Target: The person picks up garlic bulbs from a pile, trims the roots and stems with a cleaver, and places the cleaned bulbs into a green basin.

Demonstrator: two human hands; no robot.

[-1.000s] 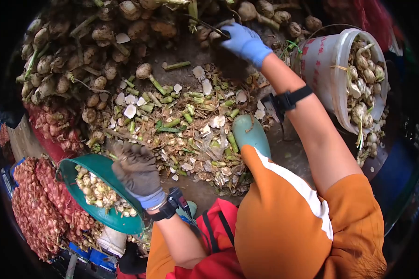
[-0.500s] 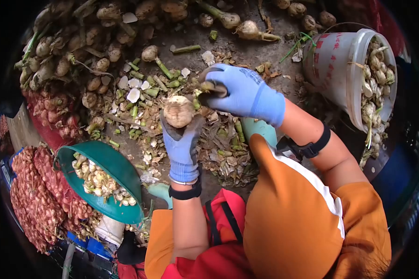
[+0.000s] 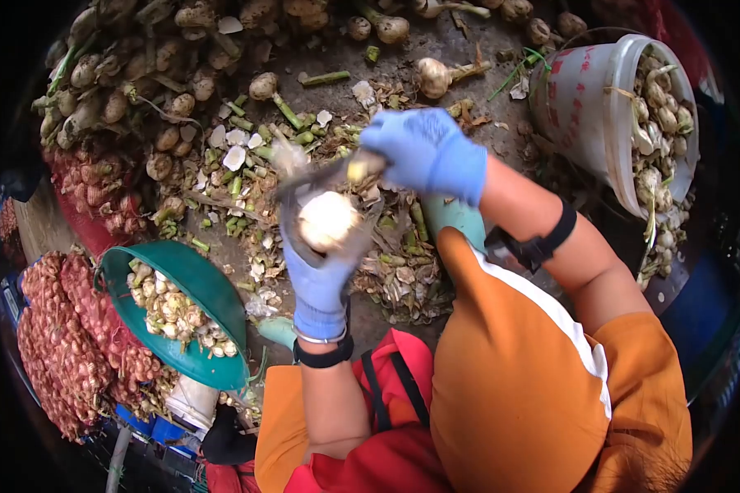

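My left hand (image 3: 316, 275), in a blue and grey glove, holds a garlic bulb (image 3: 327, 221) whose upturned face looks pale and white. Just above and right of it, my right hand (image 3: 423, 152) is closed in a similar glove around something dark, blurred by motion, that I cannot make out. A smeared dark shape extends from that hand over the bulb's upper edge. Cut stems and peel scraps (image 3: 247, 164) lie on the ground beyond and beside my hands.
A green basin (image 3: 226, 304) with trimmed bulbs stands at the left, beside red net sacks (image 3: 62, 345). Untrimmed garlic (image 3: 82, 123) is heaped at the upper left. A tilted white bucket (image 3: 584, 115) with garlic is at the right. One stemmed bulb (image 3: 433, 78) lies ahead.
The bulb in my left hand now shows a white face instead of a brownish one. My right hand has shifted slightly, and a blurred pale scrap appears above the bulb.
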